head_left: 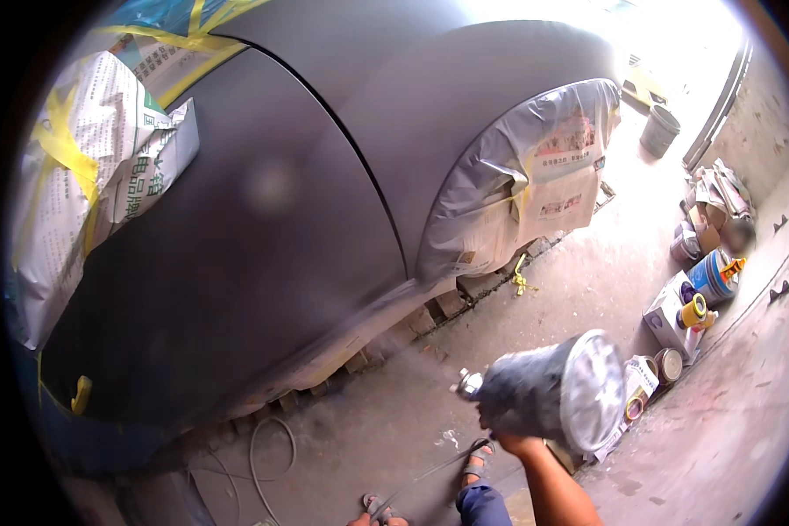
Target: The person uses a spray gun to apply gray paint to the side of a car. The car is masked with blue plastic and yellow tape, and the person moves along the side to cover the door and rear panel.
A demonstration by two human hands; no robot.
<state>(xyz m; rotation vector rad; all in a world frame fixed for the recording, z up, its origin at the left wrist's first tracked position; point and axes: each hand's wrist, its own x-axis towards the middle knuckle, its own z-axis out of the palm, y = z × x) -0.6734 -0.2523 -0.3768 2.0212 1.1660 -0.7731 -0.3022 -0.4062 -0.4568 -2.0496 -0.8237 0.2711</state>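
My right hand (522,445) is closed round the grip of a spray gun (467,384), mostly hidden behind its large paint-smeared cup (539,394). The metal nozzle points left toward the lower edge of a matte dark grey car panel (263,237), and a faint mist hangs before it. From the gun a thin grey air hose (430,472) slants down to my left hand (359,520), which only just shows at the lower edge and appears closed on the hose. Printed paper and plastic masking (535,175) covers the wheel arch.
Masking paper with yellow tape (105,149) covers the car's left part. Loops of hose (272,465) lie on the floor below the car. Along the right wall stand a blue can (712,279), a white box (671,314) and other tins. A grey bucket (660,131) stands farther back.
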